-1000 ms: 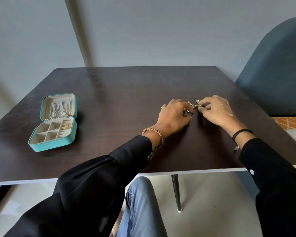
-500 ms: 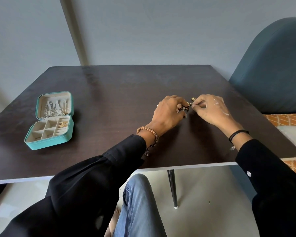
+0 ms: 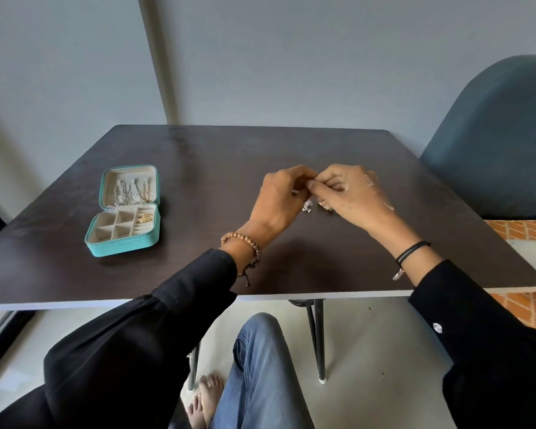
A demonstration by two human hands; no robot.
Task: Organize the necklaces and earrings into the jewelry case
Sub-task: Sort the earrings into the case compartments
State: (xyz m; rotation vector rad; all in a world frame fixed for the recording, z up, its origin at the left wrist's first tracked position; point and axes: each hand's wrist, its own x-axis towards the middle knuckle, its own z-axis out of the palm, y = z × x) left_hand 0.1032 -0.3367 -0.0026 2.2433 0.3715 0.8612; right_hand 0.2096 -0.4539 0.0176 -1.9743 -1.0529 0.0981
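My left hand (image 3: pixel 279 199) and my right hand (image 3: pixel 350 193) meet fingertip to fingertip above the middle right of the dark table (image 3: pixel 198 168), both pinching a small piece of jewelry (image 3: pixel 309 183) that is mostly hidden by the fingers. A silver earring (image 3: pixel 307 207) dangles below my left fingers, and another small earring (image 3: pixel 324 205) sits under my right hand. The teal jewelry case (image 3: pixel 123 243) lies open at the table's left; chains hang in its lid (image 3: pixel 130 188) and gold pieces (image 3: pixel 145 218) rest in a right-hand compartment.
A blue-grey upholstered chair (image 3: pixel 495 144) stands at the right of the table. An orange patterned cushion (image 3: pixel 526 233) lies beyond the table's right edge. My knee in jeans (image 3: pixel 260 366) is under the near edge.
Both hands have lifted off the table surface and come together, fingertips pinching the jewelry higher up. The case has not moved.
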